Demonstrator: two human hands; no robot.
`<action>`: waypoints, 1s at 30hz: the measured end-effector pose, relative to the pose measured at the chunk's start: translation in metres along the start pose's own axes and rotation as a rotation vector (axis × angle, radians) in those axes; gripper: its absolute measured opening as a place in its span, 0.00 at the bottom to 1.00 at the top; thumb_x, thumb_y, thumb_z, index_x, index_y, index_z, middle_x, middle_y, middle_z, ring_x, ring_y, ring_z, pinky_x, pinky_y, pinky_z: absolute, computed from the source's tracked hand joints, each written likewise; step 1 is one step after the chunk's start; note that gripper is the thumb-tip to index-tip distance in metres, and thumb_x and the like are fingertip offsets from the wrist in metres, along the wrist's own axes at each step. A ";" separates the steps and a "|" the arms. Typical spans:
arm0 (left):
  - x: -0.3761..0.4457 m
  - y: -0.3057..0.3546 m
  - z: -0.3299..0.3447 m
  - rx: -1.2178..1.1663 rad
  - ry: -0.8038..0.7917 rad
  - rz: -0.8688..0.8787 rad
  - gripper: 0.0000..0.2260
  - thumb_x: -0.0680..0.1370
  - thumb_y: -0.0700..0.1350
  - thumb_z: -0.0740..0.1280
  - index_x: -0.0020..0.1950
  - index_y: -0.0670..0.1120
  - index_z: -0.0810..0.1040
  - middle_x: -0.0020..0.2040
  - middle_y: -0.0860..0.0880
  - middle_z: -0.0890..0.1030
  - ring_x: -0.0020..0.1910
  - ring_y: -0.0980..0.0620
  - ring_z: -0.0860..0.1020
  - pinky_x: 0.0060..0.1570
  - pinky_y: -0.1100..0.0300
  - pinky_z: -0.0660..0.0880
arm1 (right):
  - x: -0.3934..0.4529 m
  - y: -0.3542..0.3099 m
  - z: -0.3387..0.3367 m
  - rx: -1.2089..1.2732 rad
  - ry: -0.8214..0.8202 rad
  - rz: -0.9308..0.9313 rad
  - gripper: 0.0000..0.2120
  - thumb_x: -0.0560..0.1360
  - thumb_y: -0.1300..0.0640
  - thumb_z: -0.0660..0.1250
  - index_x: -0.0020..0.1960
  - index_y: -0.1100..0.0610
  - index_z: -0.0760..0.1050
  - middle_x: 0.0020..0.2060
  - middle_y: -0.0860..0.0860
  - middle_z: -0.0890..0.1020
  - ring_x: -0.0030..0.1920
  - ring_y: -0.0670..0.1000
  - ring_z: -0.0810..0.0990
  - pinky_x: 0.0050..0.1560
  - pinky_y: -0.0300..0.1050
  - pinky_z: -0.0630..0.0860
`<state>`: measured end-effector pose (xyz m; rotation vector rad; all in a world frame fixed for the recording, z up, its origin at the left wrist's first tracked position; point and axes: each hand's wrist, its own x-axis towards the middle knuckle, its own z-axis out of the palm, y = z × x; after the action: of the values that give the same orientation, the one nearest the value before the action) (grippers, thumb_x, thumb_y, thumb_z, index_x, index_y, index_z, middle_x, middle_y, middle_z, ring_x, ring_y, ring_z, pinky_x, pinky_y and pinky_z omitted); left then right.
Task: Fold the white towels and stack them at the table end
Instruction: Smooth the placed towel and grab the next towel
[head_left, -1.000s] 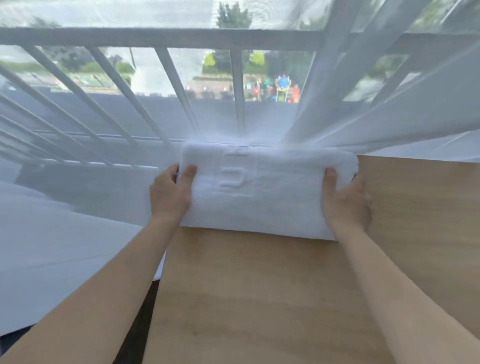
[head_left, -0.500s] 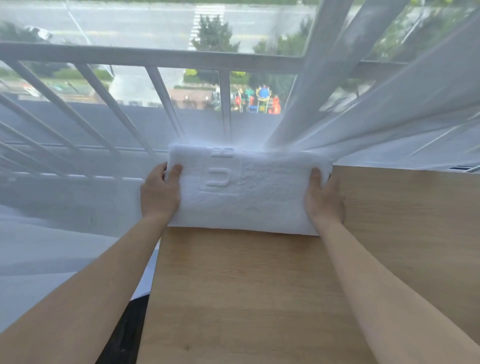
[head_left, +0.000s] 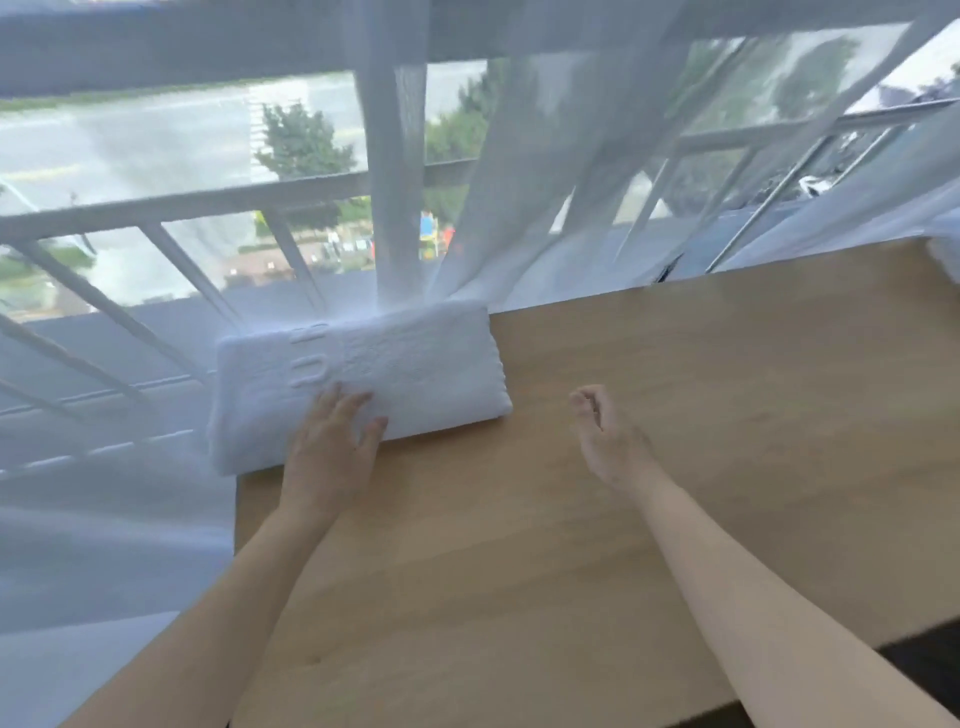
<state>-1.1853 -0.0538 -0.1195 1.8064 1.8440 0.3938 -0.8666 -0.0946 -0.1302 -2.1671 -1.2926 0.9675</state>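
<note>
A folded white towel (head_left: 415, 364) with an embossed mark lies at the far left corner of the wooden table (head_left: 675, 415), pressed against the sheer curtain. My left hand (head_left: 332, 441) rests flat on the towel's near edge, fingers spread, gripping nothing. My right hand (head_left: 608, 441) hovers over the bare wood to the right of the towel, fingers loosely curled and empty. A white patch that may be more towel (head_left: 943, 260) shows at the table's far right edge.
A sheer white curtain (head_left: 545, 182) hangs along the table's far edge and drapes down its left side. Behind it stand a window and a white railing (head_left: 182, 208). The table's left edge runs just beside my left forearm.
Both hands have let go of the towel's ends. The left hand now lies flat on its near edge, and the right hand has drawn back to the right. The view has swung right.
</note>
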 end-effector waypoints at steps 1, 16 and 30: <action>-0.004 0.020 0.005 0.015 -0.065 0.060 0.20 0.83 0.53 0.63 0.74 0.51 0.72 0.80 0.46 0.64 0.79 0.45 0.60 0.76 0.47 0.57 | -0.006 0.003 -0.011 -0.028 -0.004 -0.011 0.15 0.82 0.39 0.54 0.61 0.46 0.71 0.57 0.48 0.78 0.57 0.53 0.77 0.52 0.46 0.68; -0.141 0.395 0.212 0.424 -0.284 0.668 0.22 0.84 0.59 0.55 0.77 0.54 0.67 0.77 0.51 0.68 0.76 0.48 0.66 0.72 0.53 0.61 | -0.104 0.180 -0.278 -0.100 0.025 0.022 0.28 0.82 0.37 0.53 0.78 0.48 0.60 0.77 0.52 0.64 0.75 0.56 0.65 0.72 0.52 0.63; -0.174 0.610 0.360 0.363 -0.457 0.772 0.25 0.84 0.62 0.51 0.76 0.51 0.67 0.74 0.50 0.73 0.72 0.46 0.71 0.68 0.51 0.65 | -0.086 0.355 -0.448 0.055 0.056 0.209 0.30 0.81 0.34 0.51 0.79 0.47 0.58 0.77 0.50 0.65 0.75 0.54 0.65 0.69 0.51 0.64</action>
<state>-0.4828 -0.2396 -0.0521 2.5602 0.8985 -0.1098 -0.3525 -0.3439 -0.0413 -2.3033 -1.0172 1.0015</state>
